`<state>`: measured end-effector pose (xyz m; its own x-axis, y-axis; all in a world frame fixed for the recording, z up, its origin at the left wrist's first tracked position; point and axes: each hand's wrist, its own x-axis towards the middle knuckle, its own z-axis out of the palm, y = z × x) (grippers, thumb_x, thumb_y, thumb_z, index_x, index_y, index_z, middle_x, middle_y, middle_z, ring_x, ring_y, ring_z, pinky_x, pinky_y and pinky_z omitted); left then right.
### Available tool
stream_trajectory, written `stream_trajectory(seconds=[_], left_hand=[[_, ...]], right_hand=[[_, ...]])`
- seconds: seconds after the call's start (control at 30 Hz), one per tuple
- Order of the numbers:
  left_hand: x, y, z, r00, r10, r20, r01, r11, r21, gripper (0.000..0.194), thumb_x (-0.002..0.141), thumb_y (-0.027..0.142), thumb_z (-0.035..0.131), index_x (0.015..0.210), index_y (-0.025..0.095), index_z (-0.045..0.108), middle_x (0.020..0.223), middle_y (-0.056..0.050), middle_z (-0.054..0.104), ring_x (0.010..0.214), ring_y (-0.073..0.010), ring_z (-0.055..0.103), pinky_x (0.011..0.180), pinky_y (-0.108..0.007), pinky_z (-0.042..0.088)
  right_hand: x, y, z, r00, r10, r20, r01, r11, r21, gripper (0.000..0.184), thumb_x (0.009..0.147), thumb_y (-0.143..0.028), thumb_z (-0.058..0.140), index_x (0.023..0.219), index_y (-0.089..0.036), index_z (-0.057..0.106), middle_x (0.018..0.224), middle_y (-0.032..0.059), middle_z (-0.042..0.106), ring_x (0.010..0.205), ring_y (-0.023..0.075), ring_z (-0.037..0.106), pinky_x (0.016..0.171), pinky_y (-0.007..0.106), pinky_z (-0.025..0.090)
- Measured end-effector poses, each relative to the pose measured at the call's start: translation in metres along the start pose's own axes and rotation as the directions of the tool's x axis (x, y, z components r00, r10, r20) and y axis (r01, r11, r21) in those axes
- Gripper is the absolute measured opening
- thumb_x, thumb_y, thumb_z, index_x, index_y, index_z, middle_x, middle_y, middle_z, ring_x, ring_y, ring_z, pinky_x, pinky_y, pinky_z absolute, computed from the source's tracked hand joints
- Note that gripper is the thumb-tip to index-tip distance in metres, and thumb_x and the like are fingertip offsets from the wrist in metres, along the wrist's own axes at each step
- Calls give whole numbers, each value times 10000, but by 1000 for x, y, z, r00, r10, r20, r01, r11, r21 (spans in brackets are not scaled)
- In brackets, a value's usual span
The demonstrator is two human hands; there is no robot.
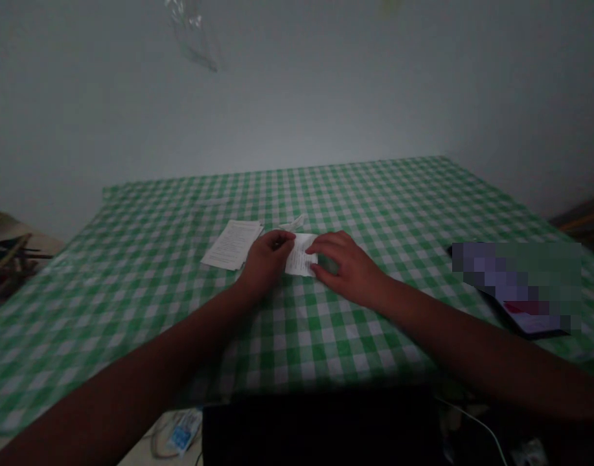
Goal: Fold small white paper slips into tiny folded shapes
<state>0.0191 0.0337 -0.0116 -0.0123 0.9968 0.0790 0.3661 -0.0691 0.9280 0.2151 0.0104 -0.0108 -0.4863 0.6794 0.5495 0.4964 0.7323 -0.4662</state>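
A small printed sheet of paper (pixel 301 255) lies between my hands on the checked tablecloth. My left hand (pixel 269 259) is closed in a pinch at its upper left edge. Over the right edge of the sheet, my right hand (pixel 345 264) has its thumb and fingers apart, fingertips on or just above the paper. Left of my left hand rests a stack of larger printed sheets (pixel 232 244), slightly fanned out. Just beyond the small sheet lies a thin white strip or folded paper (pixel 293 224), partly hidden by my left hand.
A green and white checked tablecloth (pixel 365 200) covers the table, which reaches to a pale wall (pixel 297 84). At the right lies a dark-edged device with a blurred-out screen (pixel 510 291). Below the front edge are a blue and white packet (pixel 184 430) and a white cable (pixel 476 421).
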Motion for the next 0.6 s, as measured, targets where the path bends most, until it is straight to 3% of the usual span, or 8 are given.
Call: stream_trajectory(seconds=[0.2, 0.43, 0.53, 0.6], left_hand=[[0, -1, 1, 998, -44, 50, 48, 996, -81, 244, 751, 331, 662, 926, 166, 699, 847, -42, 705, 725, -171, 633, 631, -285, 484], [5, 17, 22, 994, -89, 61, 103, 955, -277, 185, 729, 247, 663, 886, 150, 673, 818, -45, 708, 679, -138, 624, 628, -261, 495], [10, 18, 27, 996, -85, 37, 91, 978, -186, 195, 777, 271, 619, 922, 152, 674, 778, -42, 702, 634, -144, 614, 596, -274, 490], [13, 12, 28, 998, 34, -55, -35, 999, -6, 170, 791, 258, 608, 903, 154, 682, 840, -52, 716, 728, -164, 652, 690, -297, 515]], right_hand=[[-3, 0, 3, 993, -54, 108, 69, 988, -136, 389, 824, -334, 685, 1188, -209, 631, 1248, 103, 614, 1153, 293, 505, 989, 498, 404], [-1, -5, -6, 991, -43, 125, 71, 971, -229, 408, 868, -333, 628, 1253, -203, 601, 1303, 102, 588, 1191, 315, 463, 989, 507, 397], [-1, -4, -8, 993, -45, 107, 69, 970, -232, 403, 869, -315, 622, 1257, -208, 597, 1323, 114, 573, 1206, 321, 453, 993, 523, 391], [-1, -3, -8, 992, -31, 123, 59, 970, -235, 406, 872, -309, 619, 1263, -205, 592, 1303, 119, 581, 1210, 322, 448, 995, 531, 390]])
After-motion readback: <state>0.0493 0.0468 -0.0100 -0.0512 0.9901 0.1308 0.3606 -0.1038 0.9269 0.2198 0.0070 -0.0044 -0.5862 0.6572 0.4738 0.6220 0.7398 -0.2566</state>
